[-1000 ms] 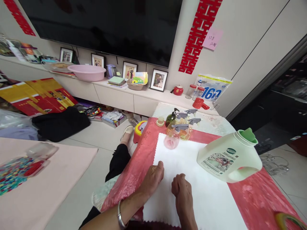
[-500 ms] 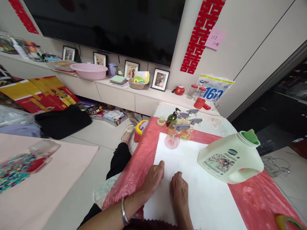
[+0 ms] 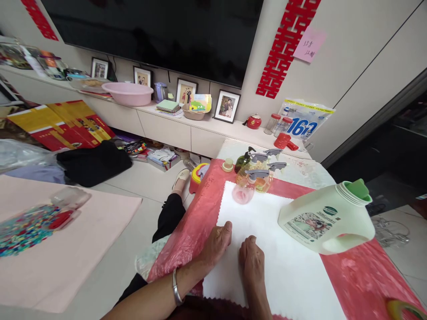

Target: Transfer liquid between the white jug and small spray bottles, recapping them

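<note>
My left hand (image 3: 217, 245) rests at the left edge of a white scallop-edged sheet (image 3: 290, 275), its fingers curled in and the thumb on top. To its right, on the same sheet, my right hand (image 3: 252, 260) lies in a loose fist. Nothing shows in either hand. A clear pump bottle with a pinkish base (image 3: 243, 192) stands beyond them on the sheet. Several more pump bottles cluster behind it, among them a dark green one (image 3: 243, 161). A large pale green jug (image 3: 320, 222) with a green spout stands to the right of my hands.
Red plastic (image 3: 360, 271) covers the table under the sheet. A roll of tape (image 3: 405, 309) lies at the lower right corner. On the left, a pink surface (image 3: 83, 240) bears colourful small pieces (image 3: 30, 231). A person's leg (image 3: 169, 215) is beside the table.
The camera view has shifted a little, so the scene sits slightly further right. Both hands keep the same curled pose on the sheet.
</note>
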`<act>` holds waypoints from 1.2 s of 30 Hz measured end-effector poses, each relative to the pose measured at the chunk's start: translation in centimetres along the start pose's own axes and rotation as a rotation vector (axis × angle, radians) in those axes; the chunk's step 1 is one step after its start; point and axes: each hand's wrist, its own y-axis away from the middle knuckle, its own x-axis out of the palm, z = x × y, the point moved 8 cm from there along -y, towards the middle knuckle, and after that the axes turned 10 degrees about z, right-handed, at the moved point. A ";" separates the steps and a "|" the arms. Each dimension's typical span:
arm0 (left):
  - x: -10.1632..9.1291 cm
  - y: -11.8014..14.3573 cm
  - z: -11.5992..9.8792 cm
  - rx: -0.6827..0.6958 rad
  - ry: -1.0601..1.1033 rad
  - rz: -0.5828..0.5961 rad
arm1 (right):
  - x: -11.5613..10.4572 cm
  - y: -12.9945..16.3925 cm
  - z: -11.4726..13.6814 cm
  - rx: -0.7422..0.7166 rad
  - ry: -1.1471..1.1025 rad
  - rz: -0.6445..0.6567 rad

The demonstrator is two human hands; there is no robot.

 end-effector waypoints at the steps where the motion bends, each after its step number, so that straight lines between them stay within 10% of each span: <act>1: 0.0 -0.1 0.1 -0.004 0.003 0.002 | 0.0 0.0 0.0 -0.001 -0.001 0.005; 36: -1.1 -0.5 -2.7 0.094 0.093 0.011 | 0.2 0.1 0.2 -0.029 -0.026 0.032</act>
